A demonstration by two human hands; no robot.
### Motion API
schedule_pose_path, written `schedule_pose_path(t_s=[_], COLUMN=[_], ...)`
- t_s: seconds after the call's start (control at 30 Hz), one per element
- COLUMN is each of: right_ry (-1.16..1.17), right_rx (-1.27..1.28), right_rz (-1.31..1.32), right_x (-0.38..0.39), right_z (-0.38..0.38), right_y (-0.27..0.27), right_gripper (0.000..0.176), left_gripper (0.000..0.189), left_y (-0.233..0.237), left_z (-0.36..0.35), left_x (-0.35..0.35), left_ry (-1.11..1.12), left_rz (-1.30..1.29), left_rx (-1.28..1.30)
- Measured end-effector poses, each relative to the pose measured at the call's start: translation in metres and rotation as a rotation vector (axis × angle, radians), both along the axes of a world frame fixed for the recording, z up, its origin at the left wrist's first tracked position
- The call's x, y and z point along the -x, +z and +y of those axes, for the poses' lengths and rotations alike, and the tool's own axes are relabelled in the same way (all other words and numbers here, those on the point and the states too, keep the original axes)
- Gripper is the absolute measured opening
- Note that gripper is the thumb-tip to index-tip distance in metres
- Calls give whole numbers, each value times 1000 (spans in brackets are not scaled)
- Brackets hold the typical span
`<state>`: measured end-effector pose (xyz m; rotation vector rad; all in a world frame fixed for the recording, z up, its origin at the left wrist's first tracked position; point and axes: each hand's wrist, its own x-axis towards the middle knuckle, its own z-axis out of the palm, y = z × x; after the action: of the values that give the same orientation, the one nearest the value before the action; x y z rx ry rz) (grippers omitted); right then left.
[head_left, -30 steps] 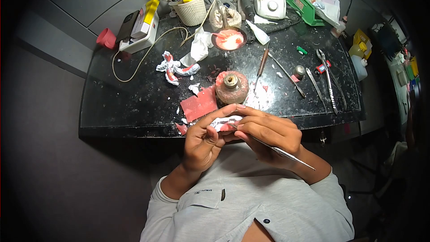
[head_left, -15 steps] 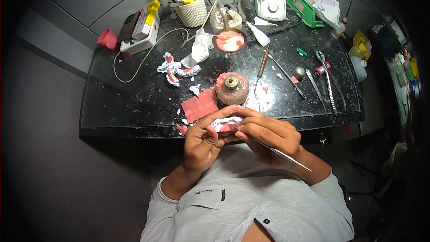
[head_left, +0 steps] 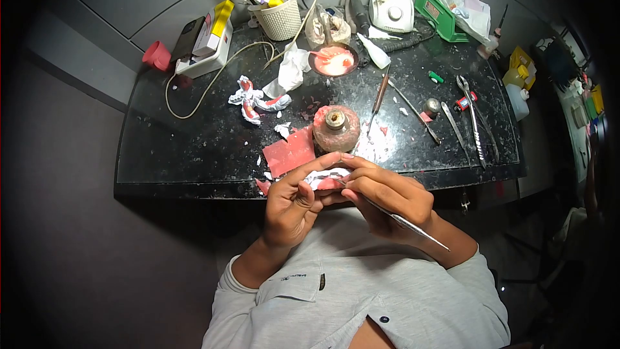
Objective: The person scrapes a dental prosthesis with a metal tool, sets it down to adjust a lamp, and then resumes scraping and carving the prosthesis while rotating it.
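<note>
Between my two hands, just in front of the table edge, is a small white and pink piece (head_left: pixel 326 179). My left hand (head_left: pixel 292 204) is wrapped round its left side, thumb and fingers on it. My right hand (head_left: pixel 392 196) grips a thin metal tool (head_left: pixel 416 228), whose handle points down to the right; its tip is at the piece, partly hidden by the fingers. Right behind the hands stands a round glass burner (head_left: pixel 336 130). A pink wax sheet (head_left: pixel 289 152) lies beside it on the left.
On the black table (head_left: pixel 194 148) are white and pink pieces (head_left: pixel 253 99), a pan of pink wax (head_left: pixel 333 60), a brown-handled tool (head_left: pixel 380 97), metal pliers (head_left: pixel 473 116) and a silver ball-like object (head_left: pixel 432 106). Farther back are a woven basket (head_left: pixel 278 16), a white device (head_left: pixel 391 10) and a green tray (head_left: pixel 439 16).
The view has shifted very slightly. Both hands keep nearly the same pose around the piece, and the metal tool has barely moved.
</note>
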<state>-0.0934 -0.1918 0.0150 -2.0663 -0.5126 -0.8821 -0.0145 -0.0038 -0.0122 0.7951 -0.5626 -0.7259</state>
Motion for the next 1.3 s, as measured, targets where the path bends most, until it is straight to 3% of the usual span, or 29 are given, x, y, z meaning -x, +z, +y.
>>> schedule_pose_path(t_s=[1.3], right_ry=[-22], right_rx=[-12], right_rz=[-45], right_x=[-3], right_z=[3], right_y=[-8], right_gripper=[16], left_gripper=[67], left_y=[0], left_z=[0], left_x=[-2], left_ry=[71], left_rz=[-50], left_rx=[-21])
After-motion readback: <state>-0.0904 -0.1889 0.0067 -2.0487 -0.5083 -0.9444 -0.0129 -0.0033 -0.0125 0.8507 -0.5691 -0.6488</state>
